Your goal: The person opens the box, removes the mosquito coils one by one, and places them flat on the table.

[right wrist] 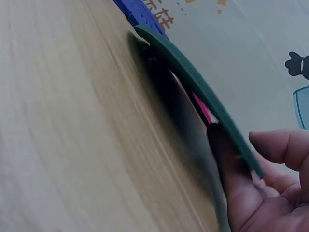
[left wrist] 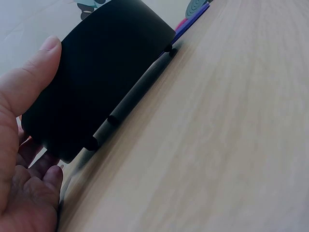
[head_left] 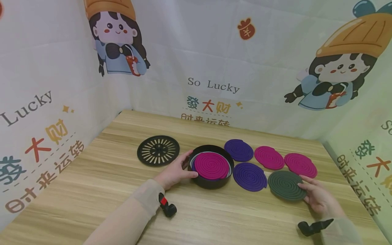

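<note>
My left hand [head_left: 175, 172] grips the left side of a round black mosquito coil box [head_left: 211, 183], its thumb at the near wall. A pink spiral mosquito coil [head_left: 212, 165] lies inside, with a purple edge showing under it. The left wrist view shows the box's dark wall [left wrist: 101, 67] and small feet close to the table. My right hand [head_left: 318, 196] pinches the right edge of a dark green mosquito coil [head_left: 286, 184]. In the right wrist view the green coil [right wrist: 193, 79] is tilted, its held edge off the table, with fingers beneath and the thumb above.
Two purple coils [head_left: 250, 176] and two pink coils [head_left: 269, 157] lie flat right of the box. A black slotted lid [head_left: 158, 150] lies to its left. The wooden table [head_left: 214, 217] meets a printed cloth [head_left: 171, 68] at the back and sides.
</note>
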A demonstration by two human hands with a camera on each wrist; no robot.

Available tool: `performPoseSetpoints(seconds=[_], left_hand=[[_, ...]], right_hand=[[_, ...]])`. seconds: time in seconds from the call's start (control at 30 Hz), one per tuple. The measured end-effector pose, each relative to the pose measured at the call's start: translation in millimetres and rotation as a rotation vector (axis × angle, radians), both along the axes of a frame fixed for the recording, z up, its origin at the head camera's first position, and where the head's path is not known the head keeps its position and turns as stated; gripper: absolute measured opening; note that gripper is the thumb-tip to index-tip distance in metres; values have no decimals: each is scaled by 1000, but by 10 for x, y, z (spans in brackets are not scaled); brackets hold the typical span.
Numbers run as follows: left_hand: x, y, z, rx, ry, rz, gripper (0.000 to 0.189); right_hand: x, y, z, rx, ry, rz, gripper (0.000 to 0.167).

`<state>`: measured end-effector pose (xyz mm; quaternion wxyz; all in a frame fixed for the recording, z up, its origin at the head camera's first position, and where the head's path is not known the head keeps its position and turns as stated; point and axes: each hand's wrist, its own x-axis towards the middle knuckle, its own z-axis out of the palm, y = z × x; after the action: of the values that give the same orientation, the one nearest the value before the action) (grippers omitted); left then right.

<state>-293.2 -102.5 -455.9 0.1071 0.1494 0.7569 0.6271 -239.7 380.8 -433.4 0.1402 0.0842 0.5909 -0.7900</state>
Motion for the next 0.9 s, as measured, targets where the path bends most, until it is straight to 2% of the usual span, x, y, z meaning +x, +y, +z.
performPoseSetpoints(seconds=[0.17,0.3,0.33,0.4,0.9], left_hand=[[5,2,6,4,4,-2,96],[-1,4,0,13,3,-8,95],[-1,4,-1,15,3,-10,95],[-4,3,-5,18,2,-12,95],[-9,-5,-14,22,-4,-9,97]], right_hand=[[-29,-14,30,165,-17,-6,20],[-54,-32,79,363,-29,12,53],[-59,-36,92,398,-28,19,58],[-64,-46,116,440,-28,22,59],[-53,-52,161,453,-21,-31,62]])
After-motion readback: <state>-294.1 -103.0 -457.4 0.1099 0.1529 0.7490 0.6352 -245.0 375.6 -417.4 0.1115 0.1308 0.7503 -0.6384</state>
